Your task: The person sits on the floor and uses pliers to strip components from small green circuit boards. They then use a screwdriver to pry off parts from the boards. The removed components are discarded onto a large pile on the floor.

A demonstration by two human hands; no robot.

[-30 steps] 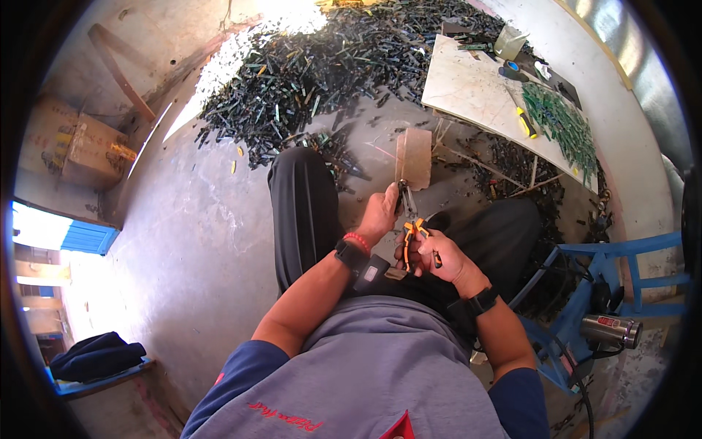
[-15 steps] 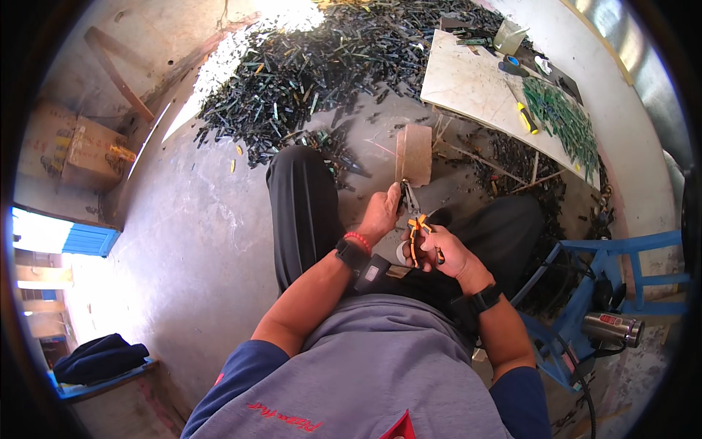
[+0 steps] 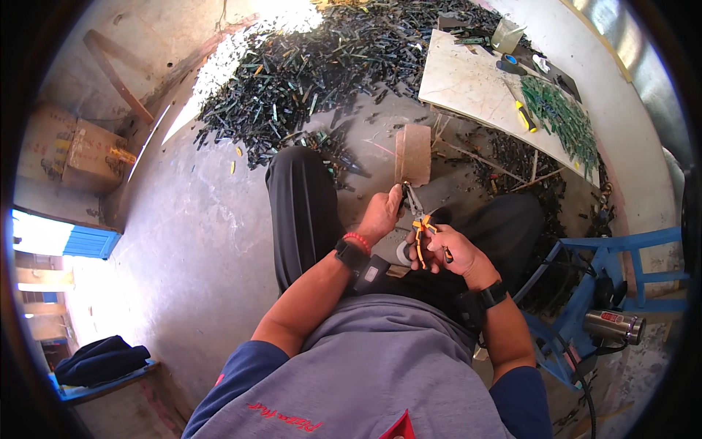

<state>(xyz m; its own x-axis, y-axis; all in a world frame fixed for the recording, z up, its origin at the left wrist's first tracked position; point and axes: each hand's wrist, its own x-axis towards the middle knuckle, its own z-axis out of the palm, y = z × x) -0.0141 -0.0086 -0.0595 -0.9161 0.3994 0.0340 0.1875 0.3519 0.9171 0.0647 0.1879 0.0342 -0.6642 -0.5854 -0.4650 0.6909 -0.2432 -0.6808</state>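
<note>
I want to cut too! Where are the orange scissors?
In the head view, the orange-handled snips are in the right hand, centre frame, beside the left hand.

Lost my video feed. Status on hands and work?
Left hand holds brown card piece. Right hand grips orange-handled snips, blades at card's lower edge. Nothing blocking.

Brown cardboard box [image 3: 89,155], far left.

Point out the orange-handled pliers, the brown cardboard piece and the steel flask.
orange-handled pliers [image 3: 419,233], head view, on the orange grip in the right hand [image 3: 447,249].
brown cardboard piece [image 3: 414,154], head view, middle of its flat face.
steel flask [image 3: 613,326], head view, its shiny body.
</note>
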